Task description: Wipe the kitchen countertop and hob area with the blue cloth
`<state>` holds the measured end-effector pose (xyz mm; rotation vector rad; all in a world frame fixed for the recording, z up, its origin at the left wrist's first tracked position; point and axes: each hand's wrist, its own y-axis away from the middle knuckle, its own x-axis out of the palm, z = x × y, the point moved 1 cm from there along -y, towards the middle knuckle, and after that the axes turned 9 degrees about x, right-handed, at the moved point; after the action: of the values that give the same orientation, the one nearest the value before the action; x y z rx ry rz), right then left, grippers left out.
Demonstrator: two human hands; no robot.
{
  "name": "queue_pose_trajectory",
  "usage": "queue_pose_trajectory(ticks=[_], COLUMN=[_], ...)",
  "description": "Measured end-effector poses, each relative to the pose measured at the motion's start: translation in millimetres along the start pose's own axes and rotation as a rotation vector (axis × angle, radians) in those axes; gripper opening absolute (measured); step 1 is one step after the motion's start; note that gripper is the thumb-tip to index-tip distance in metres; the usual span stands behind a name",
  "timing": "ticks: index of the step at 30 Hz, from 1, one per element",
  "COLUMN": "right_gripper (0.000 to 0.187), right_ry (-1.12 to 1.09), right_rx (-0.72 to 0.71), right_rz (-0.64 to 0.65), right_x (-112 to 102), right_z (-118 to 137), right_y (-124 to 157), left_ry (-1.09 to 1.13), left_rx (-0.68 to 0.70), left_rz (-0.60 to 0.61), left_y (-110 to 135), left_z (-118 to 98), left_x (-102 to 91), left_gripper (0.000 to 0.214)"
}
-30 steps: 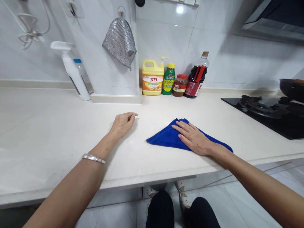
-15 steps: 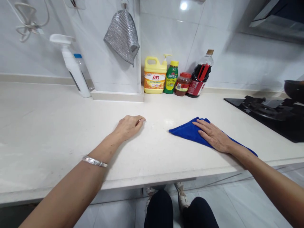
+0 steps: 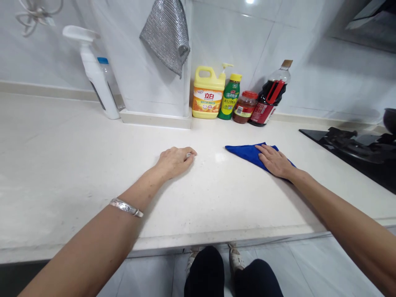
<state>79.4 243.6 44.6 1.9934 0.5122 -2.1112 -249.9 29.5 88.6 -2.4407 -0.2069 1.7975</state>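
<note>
Curled fingers and thumb bring my left hand (image 3: 175, 161) to a closed shape on the white countertop (image 3: 185, 198). A small gap shows between its thumb and forefinger, and I see nothing held there. Farther right, my right hand (image 3: 274, 160) presses a folded blue cloth (image 3: 246, 152) down on the counter, holding it under palm and fingers. One pointed corner of the cloth sticks out to the left of the fingers. Its far right part is hidden beneath my hand and wrist.
Against the wall stand a yellow detergent jug (image 3: 208, 97), a green squeeze bottle (image 3: 229, 97), a red-lidded jar (image 3: 244, 108) and a dark sauce bottle (image 3: 268, 97). A black gas hob (image 3: 359, 148) is at right. A white spray bottle (image 3: 100, 82) leans left; a silver mesh cloth (image 3: 168, 35) hangs.
My right hand has slid the blue cloth away from the counter's front edge, toward the wall. My left hand stays in nearly the same place. The camera view has shifted slightly.
</note>
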Motion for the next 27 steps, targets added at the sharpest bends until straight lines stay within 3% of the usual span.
queue_pose_trajectory(ticks=[11,21,27], right_gripper=[0.064,0.064,0.064], right_ry=[0.031,0.034,0.018], right_rx=[0.162,-0.011,-0.178], right_rz=[0.033,0.055,0.046], right_x=[5,2,2], right_z=[54,103,117], right_y=[-49,-37,-25], left_ry=[0.034,0.037,0.035], left_rx=[-0.044,-0.059,-0.058], left_rz=[-0.021,-0.006,-0.015], left_y=[-3,-1,-2], left_z=[1,-1,1], left_x=[5.9,5.5,7.2], left_gripper=[0.036,0.036,0.036])
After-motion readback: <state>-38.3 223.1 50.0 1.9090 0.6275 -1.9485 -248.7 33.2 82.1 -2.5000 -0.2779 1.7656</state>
